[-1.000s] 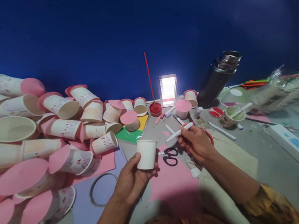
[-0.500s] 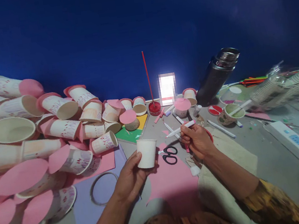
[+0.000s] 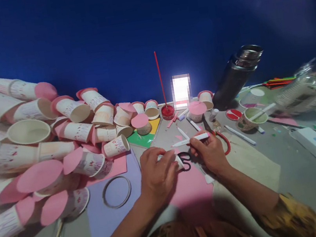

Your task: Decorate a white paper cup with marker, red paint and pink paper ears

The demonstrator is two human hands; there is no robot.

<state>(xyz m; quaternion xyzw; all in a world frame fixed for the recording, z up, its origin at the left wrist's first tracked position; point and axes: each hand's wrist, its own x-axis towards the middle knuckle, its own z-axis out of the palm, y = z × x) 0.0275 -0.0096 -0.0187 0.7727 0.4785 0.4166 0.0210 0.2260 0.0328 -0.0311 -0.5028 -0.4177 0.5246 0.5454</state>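
Observation:
My left hand (image 3: 157, 174) is wrapped over a plain white paper cup (image 3: 178, 162), turned on its side so only its rim end shows past my fingers. My right hand (image 3: 209, 152) pinches a white marker pen (image 3: 191, 140), held nearly level with its tip pointing left, just above the cup. Black-handled scissors (image 3: 185, 159) lie on a pink sheet (image 3: 190, 187) between the two hands, partly hidden by them.
A big heap of decorated paper cups with pink discs (image 3: 47, 151) fills the left. A wire ring (image 3: 116, 186) lies on purple paper. A dark flask (image 3: 236, 75), a red stand with a rod (image 3: 167, 111), loose pens (image 3: 240, 134) and stacked cups (image 3: 305, 92) sit behind and right.
My left hand turned the cup from upright onto its side and brought it rightward to the right hand. The marker swung down to nearly level above the cup.

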